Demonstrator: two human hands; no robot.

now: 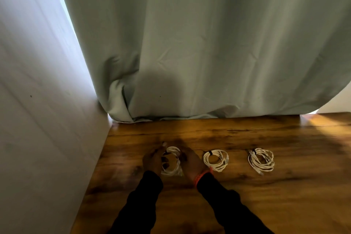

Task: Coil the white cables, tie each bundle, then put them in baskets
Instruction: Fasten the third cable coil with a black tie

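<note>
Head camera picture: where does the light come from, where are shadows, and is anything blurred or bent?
Head view: daylight enters beside the curtain at upper left and lower right; a sunlit patch lies on the table at far right; a dark shadow covers the curtain's bottom above the hands; the coil held there is slightly blurred; the wide lens bends the edges.

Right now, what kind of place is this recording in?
Probably a room at home: a wooden table pushed against a plain wall, with a pale green curtain hanging behind it and daylight at its edge.
</note>
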